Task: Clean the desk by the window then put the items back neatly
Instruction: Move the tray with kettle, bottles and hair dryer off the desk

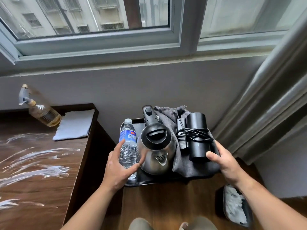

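Lifting the black tray point(132, 183) looks like a two-handed job: it carries a steel kettle point(156, 146), a water bottle point(127, 146), a hair dryer point(197, 136) wound in its cord and a crumpled grey cloth point(182, 165), so it is probably fairly heavy and top-heavy. The tray itself seems rigid and smooth. The kettle and the upright bottle could slide or tip if it tilts, so opposite edges are the safest places to hold, keeping it level.

The tray sits low, just right of the table point(41, 171), whose top is streaked with wet foam. The right hand point(224, 165) grips the tray's right edge over the cloth, thumb on top beside the dryer. The left hand point(118, 166) is spread wide at the bottle, gripping nothing yet.

The right hand's fingers are hidden under the edge. Whether the tray rests on a surface or is already raised, I cannot tell, nor how full the kettle is. The tray's far rim is covered by the cloth.
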{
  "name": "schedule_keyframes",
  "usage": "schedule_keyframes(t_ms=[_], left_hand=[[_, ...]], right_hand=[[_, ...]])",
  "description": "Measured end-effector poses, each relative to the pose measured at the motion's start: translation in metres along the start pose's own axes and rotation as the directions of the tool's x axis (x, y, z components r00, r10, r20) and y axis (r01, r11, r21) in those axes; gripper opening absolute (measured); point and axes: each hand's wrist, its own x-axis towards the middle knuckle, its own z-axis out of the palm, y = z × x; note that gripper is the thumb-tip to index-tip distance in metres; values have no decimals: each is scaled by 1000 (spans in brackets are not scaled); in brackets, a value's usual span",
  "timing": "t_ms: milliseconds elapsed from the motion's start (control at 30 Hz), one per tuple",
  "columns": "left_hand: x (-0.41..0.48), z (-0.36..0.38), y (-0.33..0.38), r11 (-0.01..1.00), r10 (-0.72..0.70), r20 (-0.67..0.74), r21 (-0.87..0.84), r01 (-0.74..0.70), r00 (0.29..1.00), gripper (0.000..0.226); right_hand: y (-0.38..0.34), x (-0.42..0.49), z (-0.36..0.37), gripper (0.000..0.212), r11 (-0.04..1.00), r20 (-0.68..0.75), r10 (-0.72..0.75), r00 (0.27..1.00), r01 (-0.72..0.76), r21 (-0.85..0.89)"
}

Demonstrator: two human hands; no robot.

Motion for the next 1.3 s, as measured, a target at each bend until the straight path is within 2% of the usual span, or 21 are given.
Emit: schedule_keyframes(t_ms=[167,467,667,967,1300], left_hand=[[17,42,-68,1000,-23,-5,-16,23,1000,111],[46,122,-206,999,-26,-4,-31,26,1000,112],[56,158,-270,999,-7,19,-48,8,1000,113],[73,179,-311,999,49,4,-10,-48,999,100],[105,179,-311,999,7,14,42,-8,1000,103]], right_hand=[[77,24,-7,72,1000,-5,8,1000,-8,12],[245,72,-24,73,1000,0,-18,1000,18,-15],[321,91,-31,71,996,-2,-72,997,71,-61],[339,104,-27,73,991,-28,-111,993,108,-83],[335,134,-28,64,990,2,-106,994,105,-94]])
